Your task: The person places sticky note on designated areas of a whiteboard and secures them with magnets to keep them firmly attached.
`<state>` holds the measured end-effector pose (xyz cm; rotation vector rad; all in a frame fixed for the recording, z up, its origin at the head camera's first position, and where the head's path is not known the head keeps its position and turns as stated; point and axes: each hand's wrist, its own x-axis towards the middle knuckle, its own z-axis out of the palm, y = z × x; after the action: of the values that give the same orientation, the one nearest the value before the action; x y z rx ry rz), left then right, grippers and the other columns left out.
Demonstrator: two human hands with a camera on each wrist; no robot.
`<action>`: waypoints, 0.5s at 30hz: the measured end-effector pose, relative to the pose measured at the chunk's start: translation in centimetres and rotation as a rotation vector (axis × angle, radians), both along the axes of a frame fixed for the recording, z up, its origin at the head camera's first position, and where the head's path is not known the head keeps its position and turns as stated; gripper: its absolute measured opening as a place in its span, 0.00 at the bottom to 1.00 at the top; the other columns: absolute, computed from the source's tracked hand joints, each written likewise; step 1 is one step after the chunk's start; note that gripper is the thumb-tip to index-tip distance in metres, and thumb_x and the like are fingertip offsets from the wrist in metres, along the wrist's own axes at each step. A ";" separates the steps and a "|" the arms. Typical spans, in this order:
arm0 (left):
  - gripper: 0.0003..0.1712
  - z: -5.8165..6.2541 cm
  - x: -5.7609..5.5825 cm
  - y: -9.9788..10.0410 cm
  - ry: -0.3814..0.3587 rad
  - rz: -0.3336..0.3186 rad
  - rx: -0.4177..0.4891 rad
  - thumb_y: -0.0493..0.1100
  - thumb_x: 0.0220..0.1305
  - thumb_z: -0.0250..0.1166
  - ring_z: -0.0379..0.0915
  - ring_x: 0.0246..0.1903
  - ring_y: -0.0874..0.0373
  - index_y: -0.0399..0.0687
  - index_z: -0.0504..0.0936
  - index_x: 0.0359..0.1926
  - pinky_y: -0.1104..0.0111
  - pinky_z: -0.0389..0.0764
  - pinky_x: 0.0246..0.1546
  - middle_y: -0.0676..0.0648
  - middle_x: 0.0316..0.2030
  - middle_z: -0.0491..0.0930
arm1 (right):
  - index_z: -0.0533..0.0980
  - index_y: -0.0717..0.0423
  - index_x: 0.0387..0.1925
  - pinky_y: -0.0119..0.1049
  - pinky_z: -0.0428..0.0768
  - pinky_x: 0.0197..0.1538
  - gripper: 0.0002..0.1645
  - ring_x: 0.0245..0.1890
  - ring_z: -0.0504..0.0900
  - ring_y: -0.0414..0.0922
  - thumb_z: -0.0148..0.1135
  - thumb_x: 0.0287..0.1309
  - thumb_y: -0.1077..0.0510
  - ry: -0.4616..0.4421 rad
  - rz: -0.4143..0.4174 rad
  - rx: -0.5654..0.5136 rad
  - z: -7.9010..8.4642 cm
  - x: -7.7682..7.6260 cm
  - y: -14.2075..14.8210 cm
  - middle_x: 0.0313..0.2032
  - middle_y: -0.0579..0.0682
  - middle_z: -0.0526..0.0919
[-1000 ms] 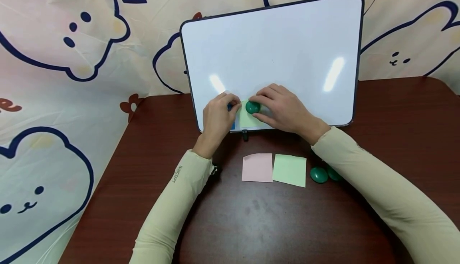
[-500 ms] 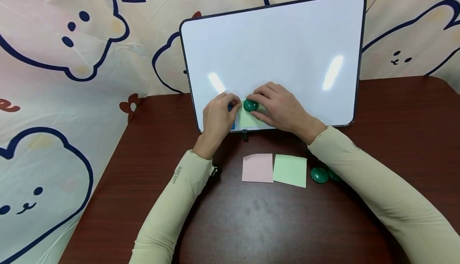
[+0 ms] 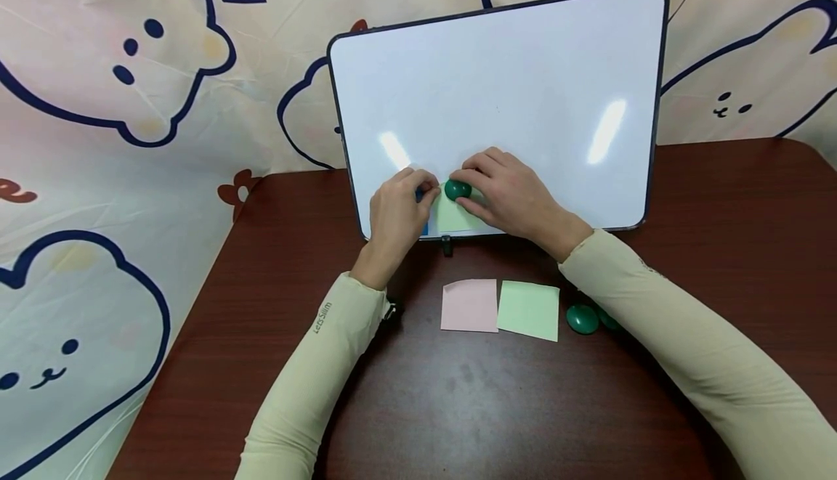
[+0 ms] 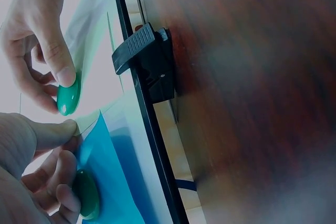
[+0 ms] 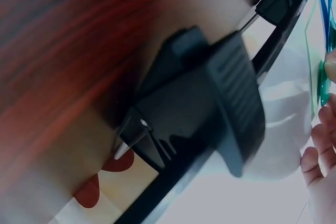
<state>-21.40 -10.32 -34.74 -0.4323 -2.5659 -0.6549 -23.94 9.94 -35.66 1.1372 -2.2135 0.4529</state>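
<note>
Holding one magnet [image 3: 458, 189] before the upper left of the green note [image 3: 454, 216].
Magnet: pinched in my right fingers [image 3: 482, 163], the nearer set, its long edge along the board [image 3: 503, 102]; contact with paper, I cannot tell. My left fingers [image 3: 423, 177], narrow, pinch the note's left edge, just beside. Count: board, one; notes, four, with blue note [image 4: 105, 150], pink note [image 3: 468, 306], second green note [image 3: 528, 311]; magnets, four, with blue-note magnet [image 4: 90, 196] and, on the bench [image 3: 458, 422], near magnet [image 3: 582, 319], half-hidden magnet [image 3: 608, 318].
</note>
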 end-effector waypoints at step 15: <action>0.06 0.0 0.0 -0.1 -0.005 -0.006 0.010 0.43 0.64 0.69 0.80 0.31 0.56 0.46 0.87 0.38 0.65 0.80 0.32 0.48 0.33 0.84 | 0.80 0.58 0.54 0.46 0.78 0.54 0.23 0.49 0.77 0.53 0.69 0.60 0.52 -0.061 -0.037 0.028 0.1 0.7 0.6 0.49 0.55 0.81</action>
<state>-21.36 -10.40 -34.71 -0.4360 -2.5663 -0.6709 -23.21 10.56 -35.55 1.1090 -2.2958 0.4483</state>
